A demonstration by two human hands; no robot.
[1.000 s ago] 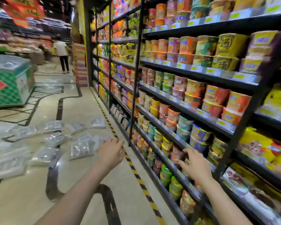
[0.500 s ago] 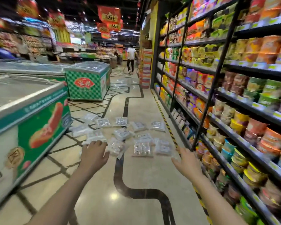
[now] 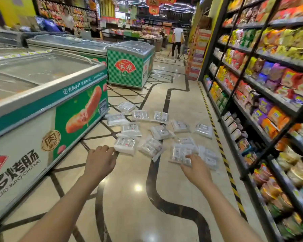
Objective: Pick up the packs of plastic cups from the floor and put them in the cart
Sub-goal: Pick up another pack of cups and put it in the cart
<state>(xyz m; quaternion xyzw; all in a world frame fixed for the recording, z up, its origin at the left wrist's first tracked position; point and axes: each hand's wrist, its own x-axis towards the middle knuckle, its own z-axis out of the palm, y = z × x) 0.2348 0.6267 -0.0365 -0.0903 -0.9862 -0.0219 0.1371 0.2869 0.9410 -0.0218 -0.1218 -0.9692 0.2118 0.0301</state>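
While both bare arms reach forward, left hand (image 3: pixel 99 158) and right hand (image 3: pixel 196 169) hold nothing, fingers loosely curled. Clear plastic packs of white cups (image 3: pixel 157 135) lie scattered on the glossy beige floor (image 3: pixel 129 198) ahead, between green-white chest freezer (image 3: pixel 47 109) and black snack shelves (image 3: pixel 262 105). Shopper (image 3: pixel 177 41) far off.

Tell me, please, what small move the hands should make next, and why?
Probably lower the right hand onto the nearest pack and grip it. Both hands are open and hold nothing; the left hand hovers beside another pack. All packs lie on the floor, and no cart shows nearby.
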